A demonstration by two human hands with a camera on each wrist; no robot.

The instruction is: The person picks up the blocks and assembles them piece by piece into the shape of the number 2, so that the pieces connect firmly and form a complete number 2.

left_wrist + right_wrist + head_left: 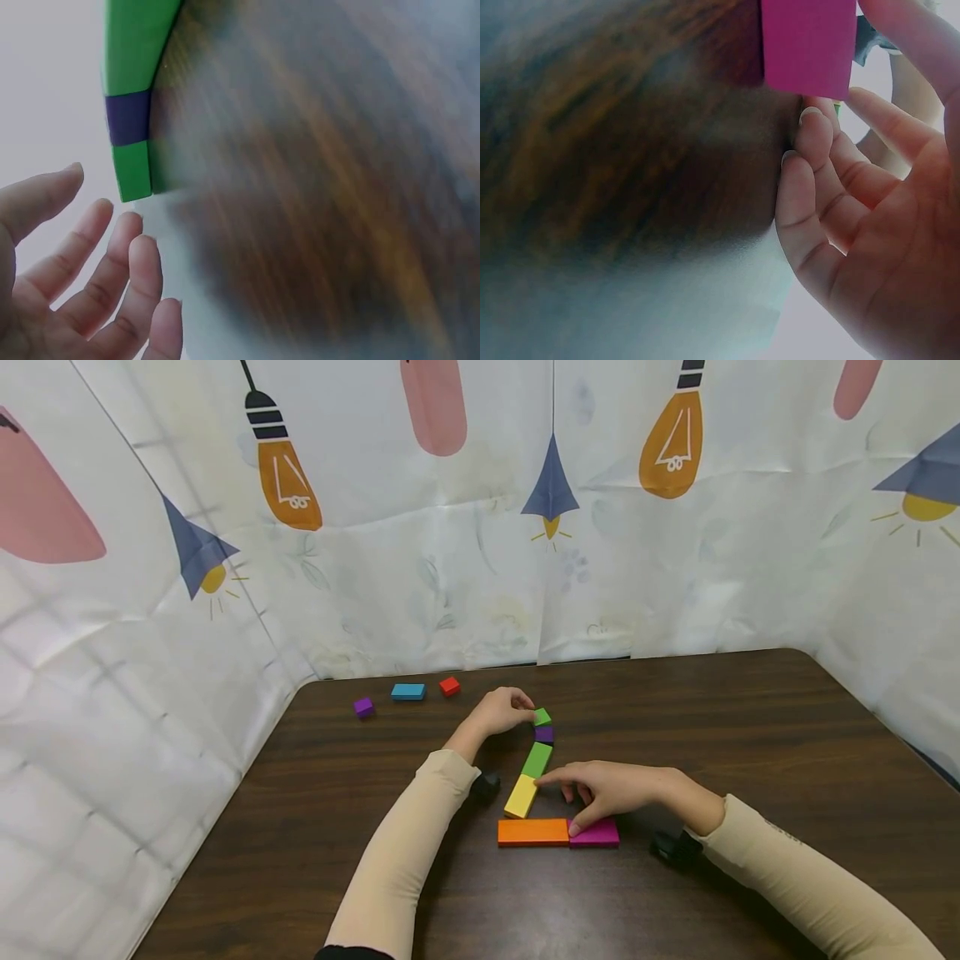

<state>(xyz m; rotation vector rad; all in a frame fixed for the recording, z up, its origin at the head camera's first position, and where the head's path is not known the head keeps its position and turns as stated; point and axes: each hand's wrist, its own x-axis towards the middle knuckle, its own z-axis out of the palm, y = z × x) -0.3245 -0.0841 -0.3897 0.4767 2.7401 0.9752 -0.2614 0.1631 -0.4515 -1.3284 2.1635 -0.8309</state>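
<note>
Tabletop (750,727): yellow block (521,797) seemingly being aligned; left hand (497,712) spread, its eleven o'clock, right hand (615,785) spread, three; nudge needed next.

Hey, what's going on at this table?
A person is working on a curved row of colored blocks on a table. The left hand is by the small green block at its far end. The right hand has its index finger at the yellow block and its thumb where the orange block meets the magenta block. A loose purple block, blue block and red block lie apart.
</note>
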